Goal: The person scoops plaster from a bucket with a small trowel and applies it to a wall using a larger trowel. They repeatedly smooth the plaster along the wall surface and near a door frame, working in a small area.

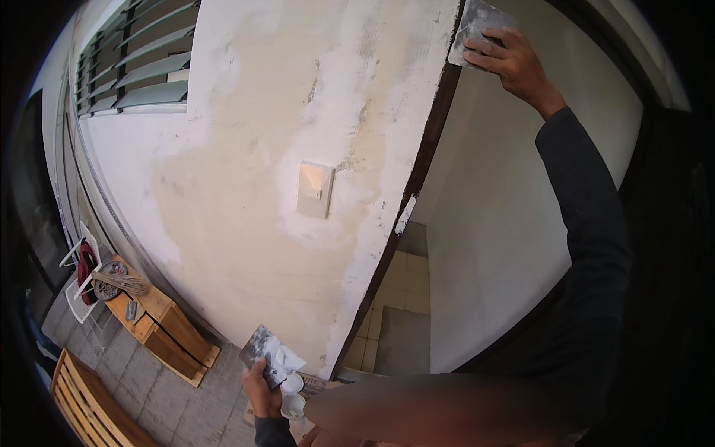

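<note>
High at the upper right, my right hand [518, 63] presses a flat grey scraper plate [477, 22] smeared with white putty against the wall's edge by the dark door frame [428, 149]. Its fingers are spread over the plate's face with the thumb out of sight. Low down, my left hand [261, 392] grips a second square metal plate [262, 348] that carries a lump of white putty [283, 362]. The wall [246, 216] between them is cream with rough white patches, and a light switch [316, 190] is set in it.
White tubs [293, 406] stand on the floor beneath my left hand. To the left are a wooden cabinet [173, 335], a slatted wooden bench [89, 402] and a white chair [83, 298]. A louvred window [141, 59] is at the upper left. Through the doorway a tiled floor [402, 276] shows.
</note>
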`<state>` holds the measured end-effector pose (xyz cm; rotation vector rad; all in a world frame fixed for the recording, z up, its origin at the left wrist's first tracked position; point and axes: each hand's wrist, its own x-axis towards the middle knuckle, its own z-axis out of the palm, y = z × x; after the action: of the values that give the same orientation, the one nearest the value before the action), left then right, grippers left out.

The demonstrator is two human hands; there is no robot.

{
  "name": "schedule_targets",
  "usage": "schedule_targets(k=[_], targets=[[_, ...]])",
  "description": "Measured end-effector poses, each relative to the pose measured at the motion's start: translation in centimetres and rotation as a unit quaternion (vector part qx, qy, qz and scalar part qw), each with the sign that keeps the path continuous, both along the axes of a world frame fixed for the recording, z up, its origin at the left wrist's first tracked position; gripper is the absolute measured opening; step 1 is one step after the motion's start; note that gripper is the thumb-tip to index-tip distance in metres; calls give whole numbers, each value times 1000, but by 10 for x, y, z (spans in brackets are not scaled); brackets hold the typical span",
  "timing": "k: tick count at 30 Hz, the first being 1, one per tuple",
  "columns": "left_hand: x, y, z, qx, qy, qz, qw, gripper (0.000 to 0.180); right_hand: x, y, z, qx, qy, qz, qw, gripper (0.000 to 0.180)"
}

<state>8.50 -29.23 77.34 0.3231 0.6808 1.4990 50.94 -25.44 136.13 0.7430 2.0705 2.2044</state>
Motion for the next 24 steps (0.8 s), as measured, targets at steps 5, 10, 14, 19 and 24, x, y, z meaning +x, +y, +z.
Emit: schedule_targets(k=[5, 10, 14, 19, 24], targets=[[-11, -1, -10, -14, -5, 0, 1000, 28, -8, -9, 0, 17, -7, -38, 999, 36], [-20, 2, -13, -4, -8, -9, 1000, 27, -25, -2, -19, 112, 49, -57, 991, 33], [-27, 2, -6, -14, -7, -22, 1000, 30, -31, -11, -36, -2, 12, -82, 997, 36], [-39, 1, -3, -7, -9, -33, 999, 36, -28, -27, -10, 40, 1, -47, 998, 36], [-47, 5, -8, -23, 8, -33, 999, 34, -18, -18, 7, 21, -8, -47, 999, 35]])
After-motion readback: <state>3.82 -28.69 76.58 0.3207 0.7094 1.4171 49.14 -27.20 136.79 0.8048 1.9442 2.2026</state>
